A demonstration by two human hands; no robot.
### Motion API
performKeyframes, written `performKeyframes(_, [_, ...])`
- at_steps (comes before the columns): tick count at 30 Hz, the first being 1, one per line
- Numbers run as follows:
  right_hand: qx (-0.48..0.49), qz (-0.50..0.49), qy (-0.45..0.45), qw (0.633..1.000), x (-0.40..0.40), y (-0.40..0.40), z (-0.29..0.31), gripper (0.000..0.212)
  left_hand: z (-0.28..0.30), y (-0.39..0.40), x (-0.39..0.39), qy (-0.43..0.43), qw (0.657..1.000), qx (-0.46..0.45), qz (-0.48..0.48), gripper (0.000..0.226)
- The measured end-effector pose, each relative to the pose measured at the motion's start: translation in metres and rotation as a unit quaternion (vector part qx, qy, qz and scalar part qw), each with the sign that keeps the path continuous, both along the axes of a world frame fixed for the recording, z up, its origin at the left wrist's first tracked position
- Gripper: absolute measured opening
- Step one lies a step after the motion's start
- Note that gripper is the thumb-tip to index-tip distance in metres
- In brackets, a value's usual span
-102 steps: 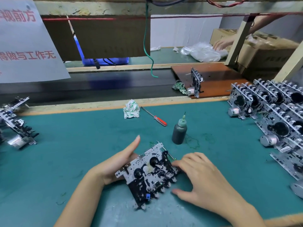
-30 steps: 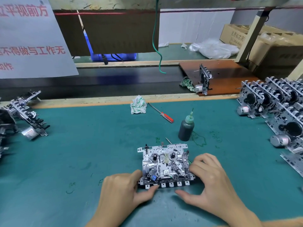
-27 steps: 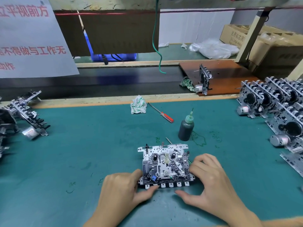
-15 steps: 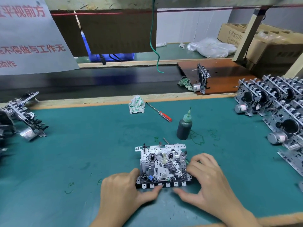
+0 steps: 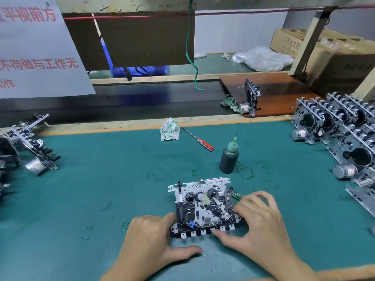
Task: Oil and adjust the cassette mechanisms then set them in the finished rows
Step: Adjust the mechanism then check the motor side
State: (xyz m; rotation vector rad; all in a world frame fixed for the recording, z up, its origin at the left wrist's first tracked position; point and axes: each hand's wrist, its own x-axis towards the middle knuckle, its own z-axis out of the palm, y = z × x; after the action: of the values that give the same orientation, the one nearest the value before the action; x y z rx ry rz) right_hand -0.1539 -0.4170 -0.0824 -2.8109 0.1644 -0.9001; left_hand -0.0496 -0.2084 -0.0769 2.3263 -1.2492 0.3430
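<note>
A cassette mechanism (image 5: 203,205) lies flat on the green mat (image 5: 113,179), its row of keys toward me. My left hand (image 5: 154,240) has bent fingers against its left front corner, and the thumb lies on the mat below the keys. My right hand (image 5: 259,224) curls its fingers over the right edge, thumb at the front keys. A dark oil bottle (image 5: 228,159) with a green needle tip stands upright just behind. Rows of upright mechanisms (image 5: 345,134) fill the right side.
A red-handled screwdriver (image 5: 199,139) and a crumpled rag (image 5: 170,129) lie near the far edge. More mechanisms (image 5: 30,147) are piled at the left. One mechanism (image 5: 250,98) stands on a brown board (image 5: 280,92) beyond the bench. A small green tool (image 5: 237,194) pokes out by my right fingers.
The mechanism, earlier tilted up between my hands, now lies flat and square to me. In the last half second my left thumb slid off the front keys onto the mat.
</note>
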Motion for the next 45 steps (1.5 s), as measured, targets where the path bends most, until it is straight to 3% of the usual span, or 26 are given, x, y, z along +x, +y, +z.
performKeyframes(7, [-0.037, 0.031, 0.0, 0.999, -0.001, 0.0, 0.001, 0.046, 0.0, -0.006, -0.005, 0.014, 0.996, -0.012, 0.082, 0.062])
performKeyframes(12, [-0.004, 0.063, 0.012, 0.998, -0.001, 0.0, 0.002, 0.048, -0.001, -0.009, -0.005, 0.038, 0.991, -0.022, 0.13, 0.061])
performKeyframes(23, [-0.041, 0.005, -0.004, 0.999, -0.001, 0.001, -0.001, 0.054, -0.001, 0.001, 0.001, 0.031, 0.999, 0.011, 0.005, 0.07])
performKeyframes(33, [-0.045, 0.053, 0.038, 0.997, -0.004, -0.002, 0.008, 0.056, 0.007, 0.001, 0.003, 0.045, 0.998, -0.002, 0.039, 0.074])
performKeyframes(36, [0.084, 0.069, 0.072, 0.991, -0.004, 0.004, 0.022, 0.052, 0.016, 0.003, -0.001, 0.095, 0.994, -0.006, 0.054, 0.077])
performKeyframes(39, [0.354, 0.045, 0.076, 0.931, -0.001, 0.012, 0.039, 0.057, 0.025, 0.002, -0.006, 0.183, 0.973, -0.127, 0.061, 0.077])
performKeyframes(40, [0.395, 0.028, 0.075, 0.915, 0.001, 0.012, 0.041, 0.058, 0.028, 0.0, -0.006, 0.219, 0.959, -0.164, 0.073, 0.076])
performKeyframes(45, [0.397, -0.029, 0.162, 0.903, 0.013, 0.019, 0.054, 0.078, 0.033, -0.013, 0.002, 0.265, 0.935, -0.16, 0.171, 0.076])
